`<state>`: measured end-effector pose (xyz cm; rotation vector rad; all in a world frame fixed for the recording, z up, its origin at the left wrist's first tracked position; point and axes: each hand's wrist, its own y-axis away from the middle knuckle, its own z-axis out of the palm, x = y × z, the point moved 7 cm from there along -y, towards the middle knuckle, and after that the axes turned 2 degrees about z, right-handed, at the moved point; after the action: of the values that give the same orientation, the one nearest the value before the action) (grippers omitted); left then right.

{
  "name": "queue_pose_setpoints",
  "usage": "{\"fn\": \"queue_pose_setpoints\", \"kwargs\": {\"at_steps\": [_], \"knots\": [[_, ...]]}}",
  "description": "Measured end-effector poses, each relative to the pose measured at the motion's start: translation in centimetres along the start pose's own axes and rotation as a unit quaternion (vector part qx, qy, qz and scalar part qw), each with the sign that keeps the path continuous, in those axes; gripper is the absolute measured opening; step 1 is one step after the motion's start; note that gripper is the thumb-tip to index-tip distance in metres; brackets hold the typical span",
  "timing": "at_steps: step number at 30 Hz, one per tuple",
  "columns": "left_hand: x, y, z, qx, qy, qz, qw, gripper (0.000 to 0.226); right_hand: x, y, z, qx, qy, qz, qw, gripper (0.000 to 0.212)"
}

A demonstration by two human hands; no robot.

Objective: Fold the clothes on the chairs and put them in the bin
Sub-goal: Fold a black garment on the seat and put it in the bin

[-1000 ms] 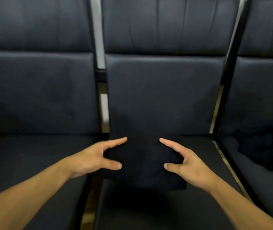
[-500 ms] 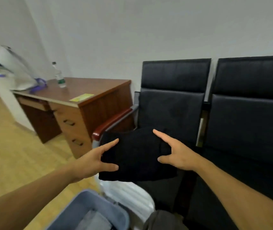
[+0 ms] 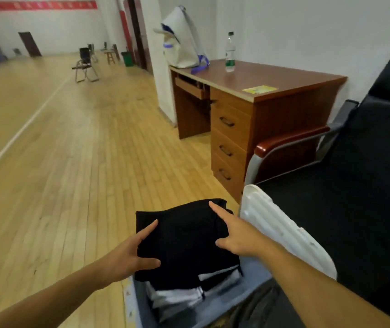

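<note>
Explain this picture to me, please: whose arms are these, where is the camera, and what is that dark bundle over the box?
No machine here: these are a person's two bare arms, filmed by a wide-angle camera worn on the head, looking forward and down. The left hand and the right hand hold a folded black garment between them, one on each side, thumbs underneath and fingers on top. Just below it is a blue-grey bin on the wooden floor, already containing folded clothes in white and black. The garment looks about to be set on that pile. To the right is a black chair with a white lid-like panel leaning by it. Behind stands a wooden desk carrying a water bottle, a white bag and a yellow paper.
</note>
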<state>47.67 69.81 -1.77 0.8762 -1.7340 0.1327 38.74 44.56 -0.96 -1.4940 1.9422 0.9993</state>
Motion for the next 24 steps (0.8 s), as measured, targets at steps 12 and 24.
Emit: {"fn": "queue_pose_setpoints", "kwargs": {"at_steps": [12, 24], "knots": [[-22.8, -9.4, -2.4, 0.046, -0.034, -0.111, 0.992, 0.106, 9.0, -18.2, 16.4, -0.138, 0.091, 0.116, 0.979, 0.098], [-33.8, -19.3, -1.7, -0.011, -0.122, -0.275, 0.954, 0.115, 18.8, -25.9, 23.4, -0.225, 0.208, 0.209, 0.929, 0.095]]}}
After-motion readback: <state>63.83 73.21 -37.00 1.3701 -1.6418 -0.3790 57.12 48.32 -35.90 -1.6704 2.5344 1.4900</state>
